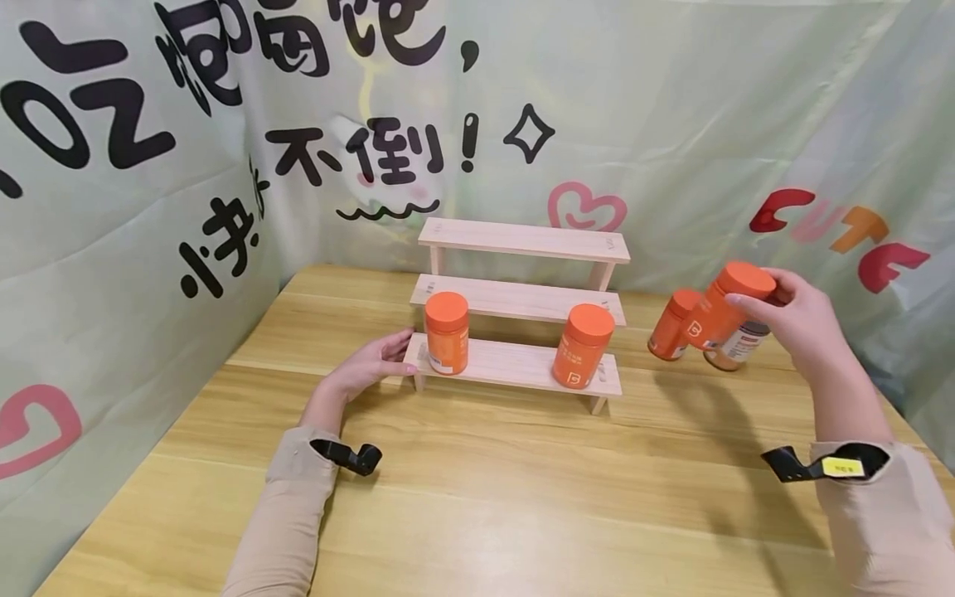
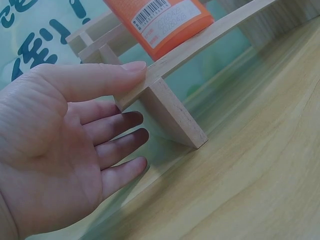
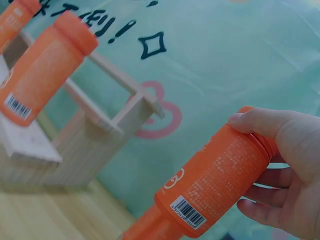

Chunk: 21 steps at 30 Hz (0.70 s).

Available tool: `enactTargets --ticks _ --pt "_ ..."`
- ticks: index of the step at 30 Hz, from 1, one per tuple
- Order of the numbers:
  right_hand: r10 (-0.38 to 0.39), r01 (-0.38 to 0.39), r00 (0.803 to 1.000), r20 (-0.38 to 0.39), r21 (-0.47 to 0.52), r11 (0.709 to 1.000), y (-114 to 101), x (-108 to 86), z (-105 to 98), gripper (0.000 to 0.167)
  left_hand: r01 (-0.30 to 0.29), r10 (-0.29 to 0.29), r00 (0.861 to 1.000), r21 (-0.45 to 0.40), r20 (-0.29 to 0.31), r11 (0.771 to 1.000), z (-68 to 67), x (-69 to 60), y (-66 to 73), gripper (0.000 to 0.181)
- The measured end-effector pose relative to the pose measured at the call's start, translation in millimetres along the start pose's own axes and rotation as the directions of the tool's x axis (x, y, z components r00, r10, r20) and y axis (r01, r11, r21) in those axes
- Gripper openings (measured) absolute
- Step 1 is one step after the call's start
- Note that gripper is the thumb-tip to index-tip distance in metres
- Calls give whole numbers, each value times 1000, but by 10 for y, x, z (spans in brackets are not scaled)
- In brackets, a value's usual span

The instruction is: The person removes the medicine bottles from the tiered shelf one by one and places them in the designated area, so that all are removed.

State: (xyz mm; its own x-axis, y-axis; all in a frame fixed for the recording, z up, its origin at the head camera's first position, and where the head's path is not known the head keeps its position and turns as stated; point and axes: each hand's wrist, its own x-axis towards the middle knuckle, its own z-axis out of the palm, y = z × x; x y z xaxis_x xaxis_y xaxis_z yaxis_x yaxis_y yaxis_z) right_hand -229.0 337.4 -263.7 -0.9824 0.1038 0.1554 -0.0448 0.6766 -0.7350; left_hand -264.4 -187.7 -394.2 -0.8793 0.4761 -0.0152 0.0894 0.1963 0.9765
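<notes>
At 3 o'clock in my head view, an orange screw-cap bottle (image 1: 724, 307) is tilted in the right hand (image 1: 809, 315), whose thumb and fingers are clamped round its cap end; from the right wrist I lose part of the forefinger behind it. Its body hides part of a slimmer orange bottle (image 1: 666, 327) at its 8 o'clock and covers the top of a white-labelled jar (image 1: 734, 352) at its 5 o'clock, so I can't make out that lid. At the centre, a three-tier wooden shelf (image 1: 515, 298) bears two bottles well apart on its lowest step: the left orange bottle (image 1: 447, 336) at 8 o'clock, its cap cut off in my left wrist view, and the right orange bottle (image 1: 582, 348) at 4. The left hand (image 1: 361, 365) pinches that step's left end between thumb and forefinger, the other fingers loose and slightly apart. The wooden table (image 1: 522, 497) spans from the shelf's front legs to my 6 o'clock frame edge, between two sleeves; its left edge slants from 9 to 8 o'clock, and the right forearm covers part of its right edge. Printed fabric (image 1: 694, 99) closes off 12 o'clock.
</notes>
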Motion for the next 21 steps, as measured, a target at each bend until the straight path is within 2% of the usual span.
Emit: enactTargets --ticks 4,9,17,21 --pt "20 -20 1000 4 -21 1000 152 -45 -22 79 -2 2 1000 -5 -1 1000 -3 -2 -2 81" --pt "30 -30 999 -12 8 1000 355 -94 -7 76 -5 4 1000 -8 -3 1000 -9 -4 -2 82" --pt "21 -18 996 -88 38 999 641 -156 135 69 -6 6 1000 5 -4 1000 -21 4 -12 81" --pt "32 -31 995 -89 17 999 725 -183 193 69 -1 1 1000 7 0 1000 -9 8 1 82"
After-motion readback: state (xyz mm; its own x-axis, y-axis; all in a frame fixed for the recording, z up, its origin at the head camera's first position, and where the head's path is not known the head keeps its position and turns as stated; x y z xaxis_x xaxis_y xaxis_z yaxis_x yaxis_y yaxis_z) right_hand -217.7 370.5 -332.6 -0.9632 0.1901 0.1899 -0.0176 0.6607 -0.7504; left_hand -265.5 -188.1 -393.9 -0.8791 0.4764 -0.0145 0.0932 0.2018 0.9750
